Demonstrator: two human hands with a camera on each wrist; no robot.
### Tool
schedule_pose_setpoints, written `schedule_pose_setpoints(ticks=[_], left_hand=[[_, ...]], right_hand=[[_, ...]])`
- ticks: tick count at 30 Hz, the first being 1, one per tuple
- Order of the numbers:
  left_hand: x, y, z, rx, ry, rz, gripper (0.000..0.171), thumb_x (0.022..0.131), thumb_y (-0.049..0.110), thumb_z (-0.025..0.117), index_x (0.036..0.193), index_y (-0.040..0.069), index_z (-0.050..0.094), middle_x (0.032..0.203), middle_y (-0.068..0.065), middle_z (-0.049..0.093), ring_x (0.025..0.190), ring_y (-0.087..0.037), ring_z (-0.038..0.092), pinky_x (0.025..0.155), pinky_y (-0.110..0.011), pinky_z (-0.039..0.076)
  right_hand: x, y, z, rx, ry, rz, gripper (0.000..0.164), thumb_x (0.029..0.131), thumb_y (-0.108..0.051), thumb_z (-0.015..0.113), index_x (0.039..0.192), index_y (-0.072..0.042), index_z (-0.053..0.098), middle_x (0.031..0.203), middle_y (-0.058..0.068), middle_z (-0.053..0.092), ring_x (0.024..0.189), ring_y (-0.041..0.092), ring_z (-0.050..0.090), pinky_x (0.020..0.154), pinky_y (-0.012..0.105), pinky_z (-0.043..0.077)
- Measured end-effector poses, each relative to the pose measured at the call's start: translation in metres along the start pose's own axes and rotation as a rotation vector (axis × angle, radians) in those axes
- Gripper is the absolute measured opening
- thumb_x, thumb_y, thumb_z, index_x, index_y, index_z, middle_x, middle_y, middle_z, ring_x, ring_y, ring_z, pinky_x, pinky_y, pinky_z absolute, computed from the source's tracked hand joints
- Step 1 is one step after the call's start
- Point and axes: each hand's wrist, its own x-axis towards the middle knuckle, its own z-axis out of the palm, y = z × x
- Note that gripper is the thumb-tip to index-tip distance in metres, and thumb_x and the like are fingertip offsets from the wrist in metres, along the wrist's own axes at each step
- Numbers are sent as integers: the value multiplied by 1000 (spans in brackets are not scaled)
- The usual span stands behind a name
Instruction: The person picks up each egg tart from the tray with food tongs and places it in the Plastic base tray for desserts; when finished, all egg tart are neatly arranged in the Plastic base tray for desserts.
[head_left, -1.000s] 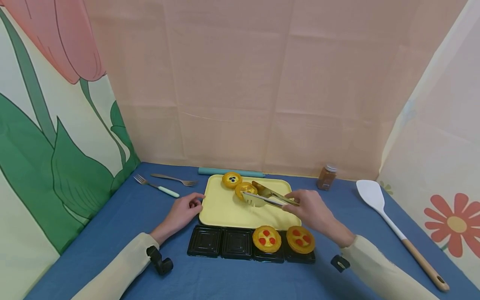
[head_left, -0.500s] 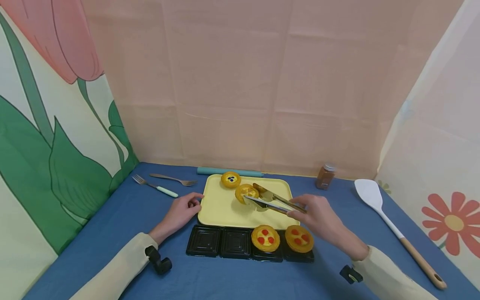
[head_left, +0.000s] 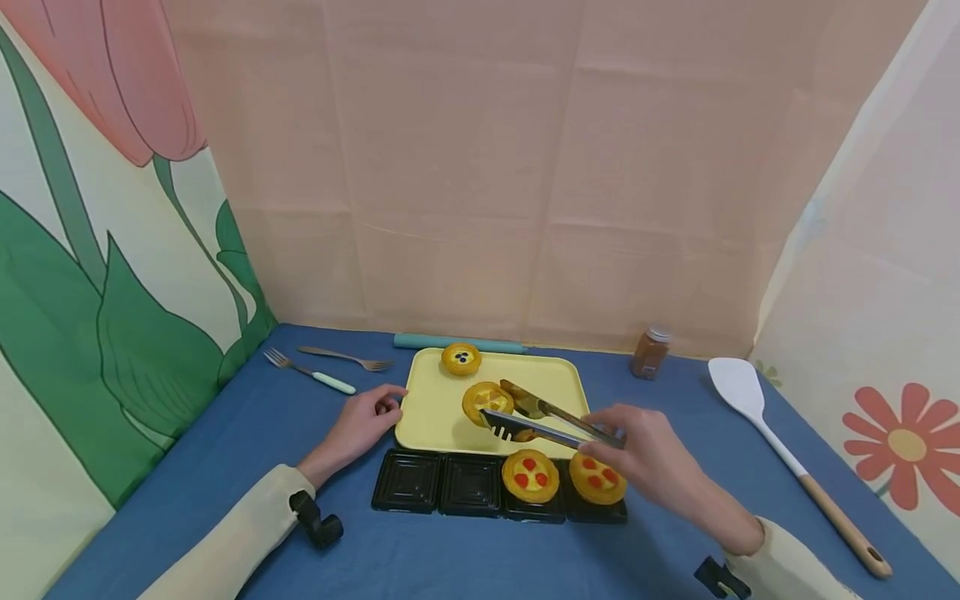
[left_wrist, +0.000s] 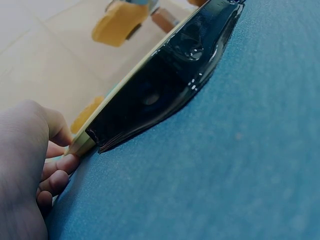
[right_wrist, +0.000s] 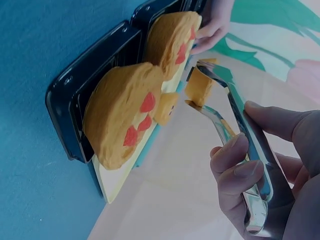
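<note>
My right hand grips metal tongs, thumb on one arm and fingers curled round the other. Between the tong tips is a tart with yellow topping, raised over the pale yellow tray. My left hand pinches the tray's left edge, thumb above and fingers below, as the left wrist view shows. A smaller tart with dark blue dots lies at the tray's back. In front stands a black plastic container, its two right compartments bearing red-topped tarts, its two left ones bare.
A fork with a pale handle and another fork lie at the left. Behind the tray is a teal rod. A brown jar stands at the back right, and a long white spatula lies at the far right.
The tart in the tongs has moved away from the blue-dotted tart, toward the front of the tray. My right hand has shifted right and nearer. The left hand stays put.
</note>
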Motion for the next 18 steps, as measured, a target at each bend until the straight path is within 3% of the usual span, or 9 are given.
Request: schedule_pose_setpoints(ticks=[7, 18], left_hand=[[-2, 0, 0, 15, 9, 4, 33, 93, 8, 59, 125, 4, 68, 86, 0, 63, 68, -16, 52, 67, -33, 41], [-1, 0, -1, -1, 0, 8, 35, 93, 9, 59, 127, 4, 67, 86, 1, 63, 69, -17, 52, 67, -33, 41]], right_hand=[[-13, -8, -2, 54, -52, 20, 29, 84, -21, 83, 109, -8, 77, 87, -8, 66, 61, 8, 56, 53, 27, 50], [-25, -15, -5, 72, -97, 56, 26, 83, -27, 83, 106, -15, 79, 89, -9, 67, 64, 11, 55, 53, 27, 48]])
